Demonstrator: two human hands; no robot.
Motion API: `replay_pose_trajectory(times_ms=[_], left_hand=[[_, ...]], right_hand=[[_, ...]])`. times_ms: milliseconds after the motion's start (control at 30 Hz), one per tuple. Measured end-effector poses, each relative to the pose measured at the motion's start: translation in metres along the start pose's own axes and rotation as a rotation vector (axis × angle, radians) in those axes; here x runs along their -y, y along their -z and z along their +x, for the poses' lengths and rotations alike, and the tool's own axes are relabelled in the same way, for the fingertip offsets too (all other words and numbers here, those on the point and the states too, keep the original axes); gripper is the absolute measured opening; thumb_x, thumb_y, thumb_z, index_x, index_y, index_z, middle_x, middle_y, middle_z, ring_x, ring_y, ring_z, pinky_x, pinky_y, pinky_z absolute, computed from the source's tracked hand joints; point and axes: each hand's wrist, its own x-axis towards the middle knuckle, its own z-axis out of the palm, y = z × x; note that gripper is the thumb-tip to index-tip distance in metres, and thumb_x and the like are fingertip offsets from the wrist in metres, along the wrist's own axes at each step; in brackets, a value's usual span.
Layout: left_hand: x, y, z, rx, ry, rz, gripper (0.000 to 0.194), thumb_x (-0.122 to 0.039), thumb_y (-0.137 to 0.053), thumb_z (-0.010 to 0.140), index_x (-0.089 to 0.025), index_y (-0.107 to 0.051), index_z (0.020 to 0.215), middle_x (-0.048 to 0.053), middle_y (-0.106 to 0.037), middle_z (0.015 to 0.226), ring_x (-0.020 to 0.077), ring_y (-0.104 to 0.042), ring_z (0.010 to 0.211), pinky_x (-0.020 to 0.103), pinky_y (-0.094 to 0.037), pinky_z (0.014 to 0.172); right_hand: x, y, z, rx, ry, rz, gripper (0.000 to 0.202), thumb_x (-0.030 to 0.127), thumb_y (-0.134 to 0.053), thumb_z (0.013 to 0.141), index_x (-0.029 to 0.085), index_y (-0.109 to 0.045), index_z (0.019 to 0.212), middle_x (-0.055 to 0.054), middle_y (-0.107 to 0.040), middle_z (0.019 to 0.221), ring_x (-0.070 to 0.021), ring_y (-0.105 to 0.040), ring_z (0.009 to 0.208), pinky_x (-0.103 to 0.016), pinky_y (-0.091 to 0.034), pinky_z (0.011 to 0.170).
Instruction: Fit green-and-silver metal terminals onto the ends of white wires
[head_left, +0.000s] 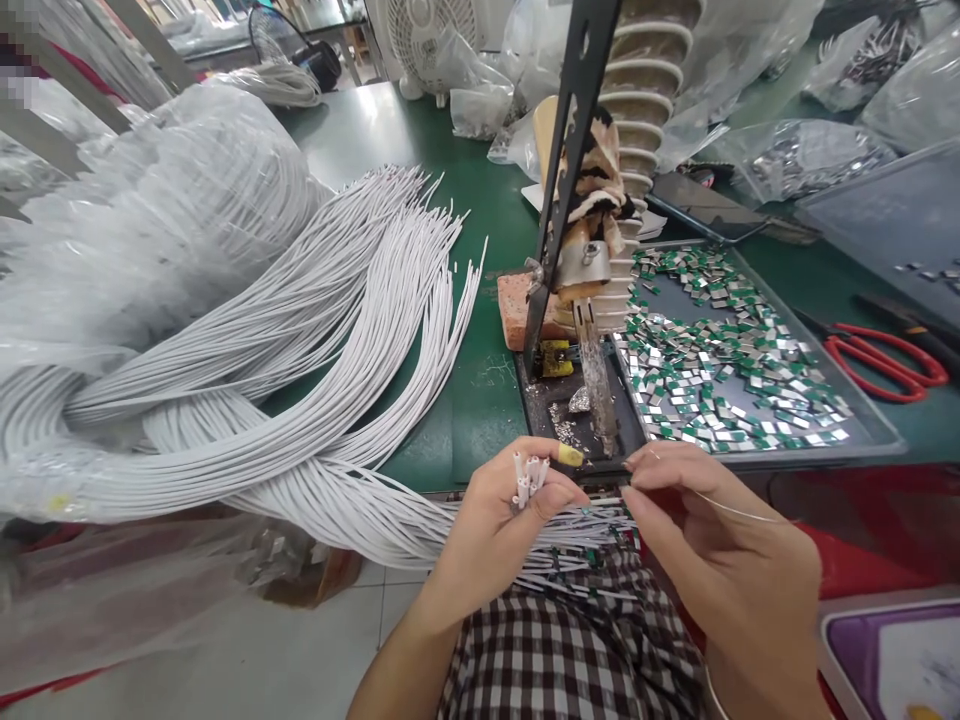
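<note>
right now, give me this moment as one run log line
left hand: gripping white wire ends | right hand: holding thin strand | tray: beyond right hand, holding small green-and-silver pieces

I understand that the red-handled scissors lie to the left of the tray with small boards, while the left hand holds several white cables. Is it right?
Not fully: the red-handled scissors lie to the right of the tray with small boards, as the head view shows. The left hand does hold several white cables.
</note>
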Motion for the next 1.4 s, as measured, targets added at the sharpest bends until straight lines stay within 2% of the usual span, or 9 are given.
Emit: replay_pose_trajectory(times_ms=[167,333,467,700,800,900,1133,1300,1400], left_hand=[[-0.002,-0.006,-0.003,0.213,-0.124,0.038,0.023,-0.014,-0.055,0.1,-0.018,-0.076,0.093,0.009,-0.073,0.106,0.0214,-0.068,0.098,0.03,-0.051,0.087],[0.001,-0.009,-0.005,0.036,-0.114,0.04,0.02,-0.028,-0.063,0.099,-0.017,-0.073,0.085,0.005,-0.069,0.085,0.0173,-0.062,0.078,0.027,-0.047,0.073],[0.003,-0.011,-0.002,-0.045,-0.118,-0.012,0.024,-0.031,-0.069,0.096,-0.017,-0.072,0.078,0.002,-0.064,0.076,0.0151,-0.057,0.069,0.026,-0.042,0.065],[0.003,-0.011,0.003,-0.048,-0.187,-0.048,0.024,-0.035,-0.076,0.091,-0.018,-0.075,0.074,0.002,-0.064,0.072,0.0142,-0.057,0.067,0.025,-0.041,0.062],[0.002,-0.01,0.003,-0.09,-0.171,-0.038,0.022,-0.032,-0.075,0.091,-0.018,-0.075,0.076,0.001,-0.063,0.071,0.0141,-0.056,0.065,0.026,-0.04,0.061],[0.002,-0.01,0.002,-0.106,-0.153,-0.035,0.017,-0.025,-0.075,0.091,-0.016,-0.074,0.077,-0.001,-0.06,0.071,0.0129,-0.054,0.065,0.025,-0.039,0.062],[0.008,-0.012,0.004,-0.104,-0.21,-0.049,0.013,-0.021,-0.076,0.09,-0.017,-0.073,0.079,-0.002,-0.059,0.073,0.0111,-0.054,0.066,0.022,-0.039,0.061],[0.008,-0.012,0.004,-0.09,-0.28,-0.014,0.014,-0.025,-0.078,0.09,-0.017,-0.075,0.078,-0.001,-0.061,0.072,0.0107,-0.055,0.066,0.021,-0.04,0.061],[0.009,-0.011,0.004,-0.083,-0.282,-0.031,0.013,-0.025,-0.078,0.09,-0.018,-0.076,0.079,-0.001,-0.062,0.073,0.0111,-0.056,0.068,0.021,-0.041,0.062]], right_hand=[[0.003,0.001,0.007,0.172,0.145,-0.086,0.009,0.018,-0.071,0.087,0.024,-0.073,0.094,-0.002,-0.072,0.08,-0.0169,-0.067,0.076,-0.029,-0.057,0.066],[0.007,0.001,0.004,0.163,0.038,-0.024,0.011,0.015,-0.069,0.09,0.024,-0.074,0.086,-0.001,-0.073,0.075,-0.0146,-0.067,0.067,-0.025,-0.055,0.059],[0.007,0.006,0.005,0.26,-0.056,0.074,0.017,0.015,-0.064,0.091,0.025,-0.077,0.089,0.0,-0.074,0.073,-0.0129,-0.068,0.063,-0.021,-0.053,0.054],[0.005,0.009,0.012,0.409,-0.293,0.194,0.029,0.03,-0.055,0.095,0.021,-0.067,0.07,0.002,-0.058,0.058,-0.0106,-0.054,0.051,-0.02,-0.045,0.047],[0.006,0.007,0.012,0.338,-0.276,0.191,0.019,0.032,-0.062,0.093,0.021,-0.073,0.083,-0.001,-0.07,0.069,-0.0119,-0.063,0.057,-0.02,-0.052,0.052],[0.007,0.005,0.011,0.265,-0.204,0.129,0.008,0.026,-0.069,0.088,0.024,-0.077,0.088,0.001,-0.076,0.076,-0.0111,-0.068,0.059,-0.017,-0.055,0.055],[0.005,0.007,0.008,0.303,-0.262,0.163,0.017,0.02,-0.065,0.089,0.026,-0.079,0.084,0.0,-0.077,0.074,-0.0122,-0.068,0.062,-0.018,-0.052,0.056],[0.004,0.007,0.011,0.366,-0.412,0.245,0.024,0.029,-0.06,0.089,0.022,-0.068,0.068,0.004,-0.055,0.052,-0.0079,-0.045,0.044,-0.018,-0.036,0.041],[0.0,0.009,0.015,0.439,-0.349,0.142,0.032,0.032,-0.052,0.093,0.021,-0.061,0.065,0.003,-0.051,0.052,-0.009,-0.044,0.045,-0.02,-0.036,0.042]])
